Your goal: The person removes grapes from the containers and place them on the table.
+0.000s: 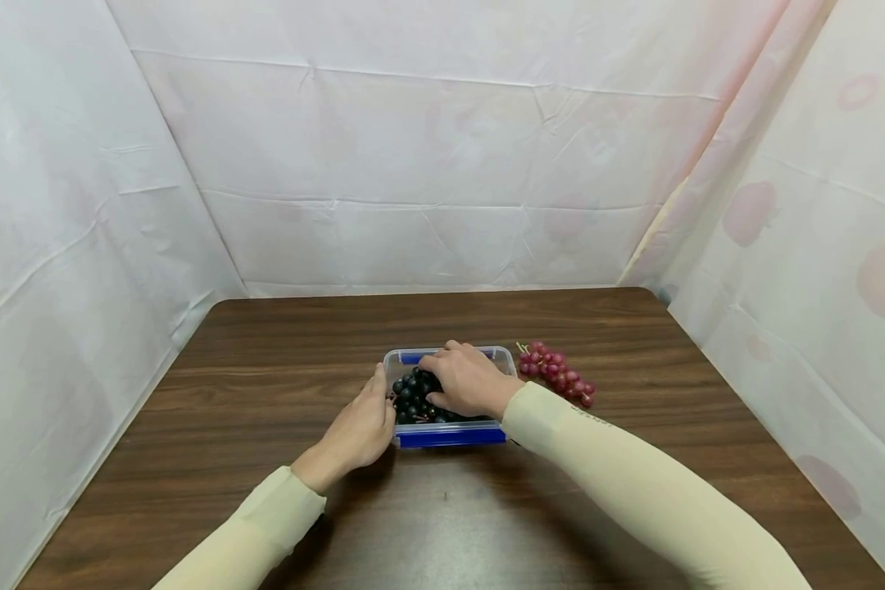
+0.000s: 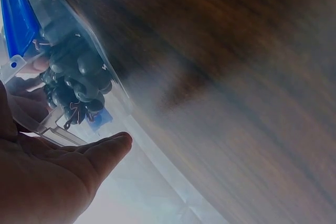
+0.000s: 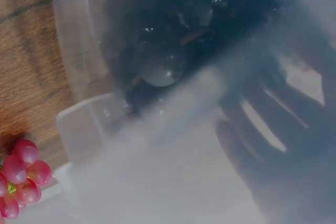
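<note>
A clear plastic food container with blue clips stands on the table, and a bunch of black grapes lies inside it. My left hand rests along the container's left side, its fingers straight; the left wrist view shows the palm beside the clear wall. My right hand reaches over the rim into the container, fingers and thumb spread at the black grapes. Through the hazy wall in the right wrist view, the fingers look fairly straight. Part of the bunch is hidden under this hand.
A bunch of red grapes lies on the table just right of the container, near my right wrist. The brown wooden table meets white patterned sheets at the back and both sides.
</note>
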Demonstrator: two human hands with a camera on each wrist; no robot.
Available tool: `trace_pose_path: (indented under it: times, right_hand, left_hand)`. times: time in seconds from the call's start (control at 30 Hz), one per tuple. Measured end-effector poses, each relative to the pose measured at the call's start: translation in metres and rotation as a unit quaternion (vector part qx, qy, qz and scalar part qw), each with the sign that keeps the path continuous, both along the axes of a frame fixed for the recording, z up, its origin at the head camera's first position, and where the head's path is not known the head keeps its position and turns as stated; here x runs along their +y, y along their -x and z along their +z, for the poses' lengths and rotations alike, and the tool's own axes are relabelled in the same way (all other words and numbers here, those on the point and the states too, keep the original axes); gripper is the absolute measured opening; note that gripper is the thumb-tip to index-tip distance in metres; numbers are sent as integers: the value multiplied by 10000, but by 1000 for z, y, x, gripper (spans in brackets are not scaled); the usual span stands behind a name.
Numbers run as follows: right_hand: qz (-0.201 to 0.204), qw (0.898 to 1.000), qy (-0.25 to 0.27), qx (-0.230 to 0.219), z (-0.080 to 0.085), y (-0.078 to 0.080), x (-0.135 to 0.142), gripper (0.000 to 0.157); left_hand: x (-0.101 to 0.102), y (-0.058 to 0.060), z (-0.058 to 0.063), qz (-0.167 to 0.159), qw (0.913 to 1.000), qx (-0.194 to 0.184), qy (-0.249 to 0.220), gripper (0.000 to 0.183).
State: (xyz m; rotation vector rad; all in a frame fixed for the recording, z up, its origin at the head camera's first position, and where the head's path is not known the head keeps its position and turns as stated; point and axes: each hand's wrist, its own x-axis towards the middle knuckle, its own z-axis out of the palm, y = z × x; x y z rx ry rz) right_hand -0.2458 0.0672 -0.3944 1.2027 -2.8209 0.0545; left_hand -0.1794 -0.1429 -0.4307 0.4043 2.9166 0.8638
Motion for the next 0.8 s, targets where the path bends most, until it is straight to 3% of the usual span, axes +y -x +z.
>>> trace_pose_path:
  times: [0.43, 0.8]
  right_hand:
    - [-474, 9984, -294, -102, -4, -3, -8, 53]
    - [-916, 9928, 113, -769, -7, -6, -10, 49]
  left_hand:
    - [0, 1, 0, -47, 9999, 83, -62, 68]
    - [-1, 0, 0, -38, 10000, 4, 17, 68]
